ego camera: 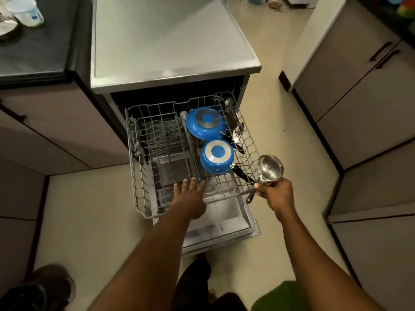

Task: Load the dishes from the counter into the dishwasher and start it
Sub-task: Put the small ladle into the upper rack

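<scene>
The steel ladle (270, 168) is small and shiny, with a deep round bowl that faces up and catches the light. A short flat handle runs down from it to a looped end. The right grip (277, 194) is closed round that handle, with the fingers curled and the thumb on top. The bowl stands just above the fist and the looped end pokes out below it on the left. The ladle is held at the front right corner of the pulled-out rack (143, 198), with its bowl just outside the right rim. Whether it touches the wire cannot be told.

The left grip (190, 196) is open, with fingers straight and spread and nothing in it. Its fingertips reach the front rail of the rack near the middle, and contact with the rail is unclear.

Two blue pans lie bottom-up along the right half of the rack. The far blue pan (204, 123) is toward the back. The near blue pan (216, 156) is toward the front, and its black handle (241, 175) points at the right grip and ends just beside the thumb. Some cutlery (233, 117) stands along the right rim at the back.

The dishwasher (170, 41) has a grey top, and its door (224, 227) lies open under the rack. At the far left a white tub (24, 11) sits on the dark counter (33, 48).
</scene>
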Demonstrator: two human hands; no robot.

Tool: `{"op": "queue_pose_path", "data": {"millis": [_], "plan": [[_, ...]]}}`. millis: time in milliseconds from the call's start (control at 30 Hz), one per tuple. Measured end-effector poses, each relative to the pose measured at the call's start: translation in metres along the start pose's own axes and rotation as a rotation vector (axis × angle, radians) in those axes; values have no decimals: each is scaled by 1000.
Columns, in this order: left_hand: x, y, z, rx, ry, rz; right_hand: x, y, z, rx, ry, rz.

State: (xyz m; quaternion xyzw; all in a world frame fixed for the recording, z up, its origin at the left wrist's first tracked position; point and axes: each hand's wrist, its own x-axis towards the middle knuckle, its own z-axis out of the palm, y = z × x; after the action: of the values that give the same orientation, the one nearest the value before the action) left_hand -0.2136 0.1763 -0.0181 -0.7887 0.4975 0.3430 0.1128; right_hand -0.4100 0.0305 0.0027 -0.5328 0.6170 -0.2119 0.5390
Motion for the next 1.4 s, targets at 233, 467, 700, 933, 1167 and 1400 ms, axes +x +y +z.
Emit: {"op": "queue_pose_path", "data": {"millis": [233, 467, 700, 933, 1167, 1400], "plan": [[93, -8, 2, -23, -84, -12, 71, -9, 9, 72, 134, -37], [189, -1, 44, 61, -217, -55, 145, 16, 37, 151, 185, -56], [212, 7, 59, 133, -321, -105, 172, 32, 67, 227, 192, -36], [224, 8, 49, 175, -416, -93, 185, 60, 81, 36, 153, 0], [226, 9, 50, 183, -427, -98, 186, 73, 94, -103, 210, -125], [228, 10, 51, 205, -433, -102, 195, 68, 87, -121, 161, -96]]}}
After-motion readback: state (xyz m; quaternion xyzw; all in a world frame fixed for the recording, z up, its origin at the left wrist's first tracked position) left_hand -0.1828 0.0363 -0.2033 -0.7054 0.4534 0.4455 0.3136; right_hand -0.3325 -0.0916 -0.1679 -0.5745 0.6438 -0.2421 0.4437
